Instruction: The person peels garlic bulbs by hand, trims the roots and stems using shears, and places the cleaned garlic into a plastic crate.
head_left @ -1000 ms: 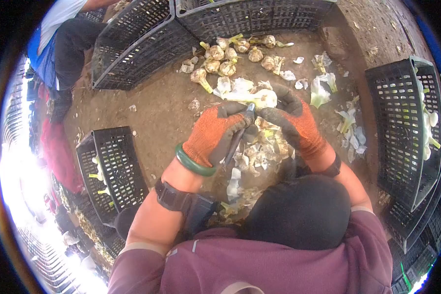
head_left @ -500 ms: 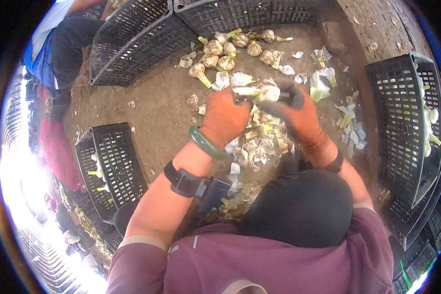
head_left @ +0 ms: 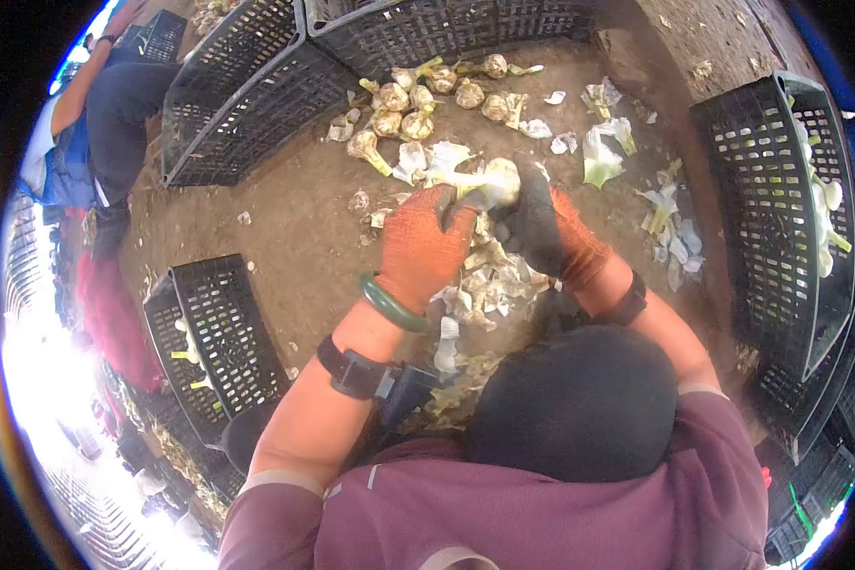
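Note:
My left hand (head_left: 426, 242), in an orange work glove, is closed around the stem of a garlic bulb (head_left: 502, 180). The bulb's pale head points to the right, its stem to the left. Against the head's lower right side, the dark-palmed glove of my right hand (head_left: 551, 233) has its fingers curled; their tips are partly hidden. Beneath both hands lies a heap of peeled garlic skins (head_left: 489, 290). Just beyond them, several unpeeled, soil-stained garlic bulbs (head_left: 389, 98) rest on the ground.
Black plastic crates (head_left: 247, 114) line the far side. Another crate (head_left: 223, 323) with some garlic is at the left, and a taller crate (head_left: 765, 190) with whitish garlic stands at the right. Loose skins (head_left: 603, 157) litter the ground. Another person's leg (head_left: 128, 123) shows at upper left.
Both hands have shifted slightly left in view with the bulb. The right hand's fingers, blurred earlier, now sit lower beside the bulb's head. The whole view has also shifted a little.

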{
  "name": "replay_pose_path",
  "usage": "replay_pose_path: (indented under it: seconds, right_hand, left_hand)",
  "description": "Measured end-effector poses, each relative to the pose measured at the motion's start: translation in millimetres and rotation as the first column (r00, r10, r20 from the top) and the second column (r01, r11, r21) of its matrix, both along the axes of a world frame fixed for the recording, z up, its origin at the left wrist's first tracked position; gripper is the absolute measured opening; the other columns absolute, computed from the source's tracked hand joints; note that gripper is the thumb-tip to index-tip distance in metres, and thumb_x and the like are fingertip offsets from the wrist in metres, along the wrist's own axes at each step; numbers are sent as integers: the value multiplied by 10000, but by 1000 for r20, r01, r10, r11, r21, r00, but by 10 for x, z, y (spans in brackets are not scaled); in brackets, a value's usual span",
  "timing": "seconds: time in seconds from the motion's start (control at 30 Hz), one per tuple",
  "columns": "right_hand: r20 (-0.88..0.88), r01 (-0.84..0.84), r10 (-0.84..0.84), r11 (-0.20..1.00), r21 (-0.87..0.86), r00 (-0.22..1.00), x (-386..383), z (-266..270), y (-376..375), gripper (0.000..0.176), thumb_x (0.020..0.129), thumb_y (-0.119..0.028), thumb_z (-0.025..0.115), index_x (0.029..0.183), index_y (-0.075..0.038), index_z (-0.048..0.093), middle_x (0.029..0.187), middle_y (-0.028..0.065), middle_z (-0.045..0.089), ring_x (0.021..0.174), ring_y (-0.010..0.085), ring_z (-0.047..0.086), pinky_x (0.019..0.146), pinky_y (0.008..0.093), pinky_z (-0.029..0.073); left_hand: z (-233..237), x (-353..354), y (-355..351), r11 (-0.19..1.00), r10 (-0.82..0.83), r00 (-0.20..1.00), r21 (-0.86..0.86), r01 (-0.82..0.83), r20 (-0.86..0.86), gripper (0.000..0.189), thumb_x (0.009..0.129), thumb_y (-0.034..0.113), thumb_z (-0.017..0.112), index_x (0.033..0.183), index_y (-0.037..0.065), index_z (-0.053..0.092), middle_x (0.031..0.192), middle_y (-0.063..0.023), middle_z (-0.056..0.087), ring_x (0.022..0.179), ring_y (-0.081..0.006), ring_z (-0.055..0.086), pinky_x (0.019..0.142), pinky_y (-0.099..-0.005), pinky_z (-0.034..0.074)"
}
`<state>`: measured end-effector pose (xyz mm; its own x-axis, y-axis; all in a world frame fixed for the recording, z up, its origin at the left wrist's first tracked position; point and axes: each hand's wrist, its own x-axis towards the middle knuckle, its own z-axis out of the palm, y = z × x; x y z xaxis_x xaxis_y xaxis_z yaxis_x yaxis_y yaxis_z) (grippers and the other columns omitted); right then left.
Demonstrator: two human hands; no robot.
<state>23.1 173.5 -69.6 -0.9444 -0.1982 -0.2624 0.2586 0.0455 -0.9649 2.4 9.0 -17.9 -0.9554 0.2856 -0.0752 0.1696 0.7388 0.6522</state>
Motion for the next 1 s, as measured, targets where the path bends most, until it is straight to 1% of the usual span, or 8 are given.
replay_pose_path:
  seconds: [0.23, 0.27, 0.37, 0.4, 0.77, 0.9, 0.93, 1.0]
  right_hand:
    - [-472, 334, -137, 869, 365, 871, -16, 90, -32, 263, 887, -104, 404, 1099, 42, 461, 891, 187, 599, 834, 296, 589, 731, 378, 472]
    - [-534, 358, 117, 622, 697, 837, -16, -120, 16, 263, 851, -57, 415, 1088, 39, 478, 944, 177, 582, 868, 305, 556, 773, 399, 445]
    - [-525, 263, 229, 663, 701, 820, -28, -90, 50, 278, 818, -54, 453, 1078, 39, 489, 952, 167, 572, 864, 318, 539, 756, 413, 433]
    - [-671, 391, -21, 825, 407, 741, -11, -32, -32, 307, 805, -93, 489, 1081, 42, 489, 963, 160, 575, 862, 313, 541, 724, 409, 431]
    - [-579, 67, 143, 943, 327, 803, 41, -255, 165, 420, 733, -277, 661, 1049, -22, 554, 934, 115, 625, 867, 288, 601, 782, 387, 465]
    - [-590, -12, 22, 1000, 22, 807, -23, -263, 223, 255, 786, -268, 612, 932, -61, 580, 829, 41, 608, 693, 195, 592, 619, 330, 489]
    - [-204, -73, -10, 917, -393, 979, -12, -256, 231, 184, 745, -198, 626, 871, -74, 578, 782, 31, 585, 668, 186, 570, 590, 320, 464]
    - [147, 63, 42, 761, -645, 988, 15, -219, 200, 230, 730, -103, 621, 952, -66, 578, 822, 46, 592, 684, 175, 577, 576, 304, 459]
  left_hand:
    - [95, 74, 249, 998, -38, 963, 32, 48, -267, 227, 774, 204, 609, 863, -4, 608, 768, -194, 608, 715, -367, 589, 635, -410, 455]
    - [98, 100, 281, 997, -14, 969, 73, 33, -248, 227, 768, 204, 617, 860, -3, 606, 757, -189, 604, 712, -368, 588, 628, -404, 456]
    - [62, 98, 301, 993, 14, 972, 119, 14, -236, 225, 752, 199, 638, 854, 2, 602, 737, -179, 598, 707, -370, 586, 615, -392, 462]
    - [30, 87, 275, 996, -13, 968, 82, 35, -252, 221, 747, 195, 644, 854, 6, 603, 741, -177, 600, 708, -370, 586, 615, -390, 466]
    - [188, 89, 273, 897, -428, 857, -19, 442, -287, 246, 740, 202, 666, 883, 19, 584, 742, -146, 607, 656, -321, 600, 574, -376, 489]
    - [213, -8, -28, 781, 172, 820, 432, -451, 546, 344, 750, 279, 668, 949, 11, 582, 828, -147, 634, 723, -291, 620, 618, -362, 497]
    - [196, -139, -184, 671, 307, 680, 356, -651, 666, 422, 754, 321, 663, 1026, 8, 585, 853, -170, 639, 774, -298, 631, 659, -359, 502]
    - [123, -249, -330, 992, 119, 953, -4, -123, 277, 460, 749, 324, 671, 1079, 19, 576, 905, -181, 640, 832, -310, 626, 716, -372, 496]
